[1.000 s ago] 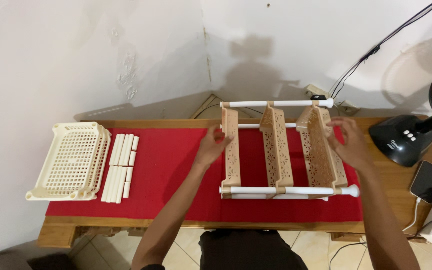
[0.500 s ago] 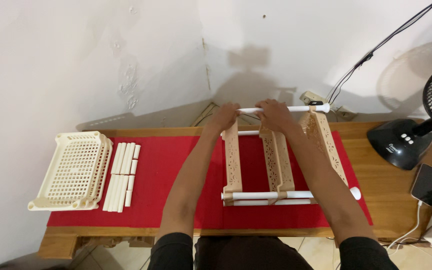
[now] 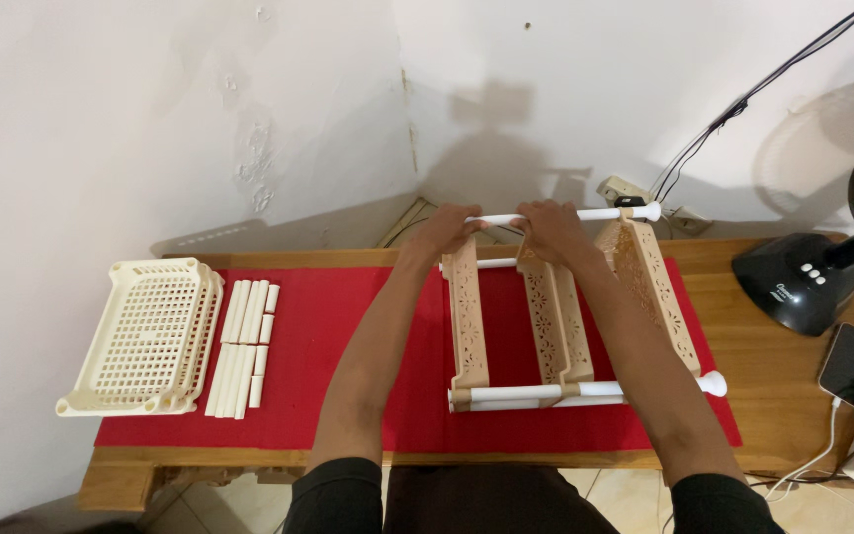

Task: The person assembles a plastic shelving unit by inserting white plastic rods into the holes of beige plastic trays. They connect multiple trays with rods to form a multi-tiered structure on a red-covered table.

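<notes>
Both hands on the far white rod (image 3: 600, 214) of the tan rack (image 3: 555, 307), lying on its side mid-table on the red cloth (image 3: 348, 326). Left hand (image 3: 447, 230) clamped at the rod's left end, right hand (image 3: 546, 225) just beside it, gripping above the middle panel. Cream baskets (image 3: 145, 336) and loose white tubes (image 3: 242, 341) sit well apart, left.

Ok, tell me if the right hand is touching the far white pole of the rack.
Touching: the head view shows the right hand wrapped over the far white pole.
</notes>
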